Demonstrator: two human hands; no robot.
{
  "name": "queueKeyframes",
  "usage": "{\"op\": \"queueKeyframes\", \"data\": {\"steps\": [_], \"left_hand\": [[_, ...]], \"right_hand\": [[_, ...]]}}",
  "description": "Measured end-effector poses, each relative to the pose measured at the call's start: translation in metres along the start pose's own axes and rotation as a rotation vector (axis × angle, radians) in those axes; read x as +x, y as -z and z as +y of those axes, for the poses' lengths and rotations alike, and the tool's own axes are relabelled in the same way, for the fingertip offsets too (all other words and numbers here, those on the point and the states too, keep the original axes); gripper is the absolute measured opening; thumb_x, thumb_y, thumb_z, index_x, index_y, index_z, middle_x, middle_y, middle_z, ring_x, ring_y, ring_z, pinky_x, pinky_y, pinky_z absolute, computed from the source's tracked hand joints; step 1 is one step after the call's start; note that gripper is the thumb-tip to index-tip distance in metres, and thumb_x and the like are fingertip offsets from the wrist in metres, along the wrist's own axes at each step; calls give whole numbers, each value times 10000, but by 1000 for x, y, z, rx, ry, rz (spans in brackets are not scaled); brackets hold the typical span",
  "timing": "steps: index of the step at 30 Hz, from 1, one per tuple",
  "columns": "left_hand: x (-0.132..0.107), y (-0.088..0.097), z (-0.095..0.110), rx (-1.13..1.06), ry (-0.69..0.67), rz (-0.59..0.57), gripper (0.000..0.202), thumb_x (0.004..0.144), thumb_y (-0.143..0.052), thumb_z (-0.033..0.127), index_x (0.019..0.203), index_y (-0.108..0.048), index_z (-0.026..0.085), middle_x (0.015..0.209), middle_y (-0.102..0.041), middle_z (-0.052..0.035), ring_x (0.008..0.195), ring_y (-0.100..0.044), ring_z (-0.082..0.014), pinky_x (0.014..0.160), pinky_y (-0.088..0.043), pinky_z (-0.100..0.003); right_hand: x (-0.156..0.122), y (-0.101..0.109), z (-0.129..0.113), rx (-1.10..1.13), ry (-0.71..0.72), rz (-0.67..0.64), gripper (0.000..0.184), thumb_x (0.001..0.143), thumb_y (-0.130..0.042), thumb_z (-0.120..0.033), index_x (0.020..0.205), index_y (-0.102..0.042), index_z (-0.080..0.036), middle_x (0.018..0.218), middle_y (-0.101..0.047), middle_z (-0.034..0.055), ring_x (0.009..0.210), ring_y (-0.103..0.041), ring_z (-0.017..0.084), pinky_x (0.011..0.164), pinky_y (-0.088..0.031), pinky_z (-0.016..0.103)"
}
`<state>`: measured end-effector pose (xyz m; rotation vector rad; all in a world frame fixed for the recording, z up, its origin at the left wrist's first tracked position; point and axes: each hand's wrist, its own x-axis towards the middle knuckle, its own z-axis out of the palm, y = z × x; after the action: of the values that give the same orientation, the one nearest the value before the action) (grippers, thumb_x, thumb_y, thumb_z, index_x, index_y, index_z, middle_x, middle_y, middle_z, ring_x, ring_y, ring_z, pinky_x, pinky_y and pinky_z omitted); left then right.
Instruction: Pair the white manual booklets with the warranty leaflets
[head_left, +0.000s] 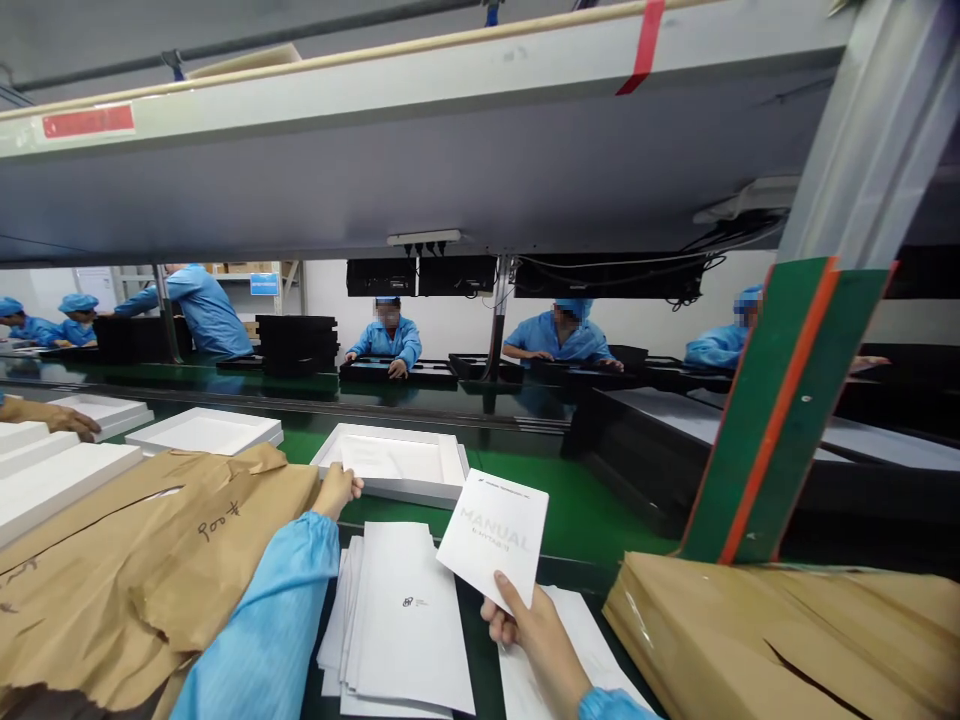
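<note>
My right hand [529, 625] grips a white manual [496, 525] by its lower edge, thumb on the cover, raised above the bench. My left hand [339, 490] is closed at the near wall of an open white box [427, 488]; its fingertips are partly hidden. A pale sheet of paper [371, 460] shows inside the box, just beyond those fingers. Between my forearms lies a stack of white booklets [409, 620] with a small dark logo. More white printed papers [562, 650] lie under my right hand.
Torn brown wrapping paper [150, 560] covers the left side, a brown paper package [787, 630] the right. Another white box tray [206, 432] sits on the green conveyor [517, 460]. A co-worker's hand [52, 415] is at far left. A slanted post [795, 400] and low shelf [420, 170] frame the space.
</note>
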<state>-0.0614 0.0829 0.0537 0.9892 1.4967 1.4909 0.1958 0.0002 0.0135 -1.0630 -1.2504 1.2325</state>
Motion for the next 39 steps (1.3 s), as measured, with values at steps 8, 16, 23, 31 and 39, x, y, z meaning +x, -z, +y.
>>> {"op": "queueKeyframes", "data": {"steps": [8, 16, 23, 31, 39], "left_hand": [[21, -1, 8, -116, 35, 165, 316, 775, -381, 269, 1061, -388, 137, 996, -485, -72, 801, -516, -136, 666, -439, -320], [-22, -12, -9, -41, -193, 210, 391, 775, -286, 244, 1150, -195, 182, 1099, -400, -100, 841, -528, -101, 676, -427, -219], [-85, -13, -47, 614, -242, 20, 299, 664, -445, 226, 958, -485, 190, 1090, -407, -92, 1040, -349, -230, 817, -298, -383], [-102, -20, -52, 1011, -288, 63, 320, 736, -333, 267, 1025, -460, 215, 1117, -413, -75, 1050, -317, -196, 819, -262, -340], [-100, -19, -54, 1002, -294, 67, 308, 733, -336, 258, 1007, -473, 225, 1115, -423, -71, 1042, -325, -197, 814, -258, -341]], "right_hand": [[3, 0, 3, -92, 4, -43, 395, 655, -442, -507, 519, -462, -137, 416, -520, 1, 319, -437, 63, 336, -303, 188], [-1, -2, 2, -18, 43, -3, 286, 641, -479, -415, 764, -373, -180, 462, -520, -49, 323, -459, 91, 320, -297, 195], [6, 5, -31, -140, 154, -41, 260, 668, -469, -356, 816, -362, -172, 547, -565, -29, 363, -491, 91, 353, -331, 204], [81, -12, -65, -96, -48, 35, 137, 729, -444, -184, 843, -369, -171, 468, -529, -56, 344, -471, 56, 351, -327, 150], [129, -23, -49, -89, -186, 68, 239, 775, -423, -268, 969, -470, -136, 933, -518, 39, 750, -526, 127, 627, -449, 308]]}}
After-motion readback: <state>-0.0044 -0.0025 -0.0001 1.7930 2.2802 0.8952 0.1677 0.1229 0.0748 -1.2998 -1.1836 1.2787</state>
